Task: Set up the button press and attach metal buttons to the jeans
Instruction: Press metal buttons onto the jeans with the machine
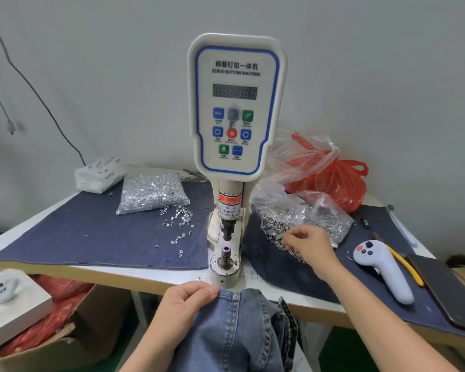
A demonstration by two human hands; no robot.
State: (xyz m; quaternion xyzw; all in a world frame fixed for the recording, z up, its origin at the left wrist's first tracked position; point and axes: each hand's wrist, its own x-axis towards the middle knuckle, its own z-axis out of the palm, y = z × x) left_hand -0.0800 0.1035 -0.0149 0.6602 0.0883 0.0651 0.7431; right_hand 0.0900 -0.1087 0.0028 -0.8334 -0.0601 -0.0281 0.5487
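Note:
A white servo button machine (236,103) stands at the table's middle, its lower die (225,253) bare near the front edge. My left hand (184,300) grips the waistband of the blue jeans (239,331) just below the die; one small metal button shows on the waistband. My right hand (305,244) reaches into the spilled pile of metal buttons (277,229) right of the machine, fingertips curled among them. Whether it pinches one is hidden. Silver tacks (177,218) lie loose left of the machine.
A clear bag of tacks (152,190) and a white packet (100,173) sit at the back left. Clear and red plastic bags (330,178) stand behind the buttons. A grey handheld controller (381,269), yellow pliers and a dark phone lie right. A cardboard box (38,339) sits below left.

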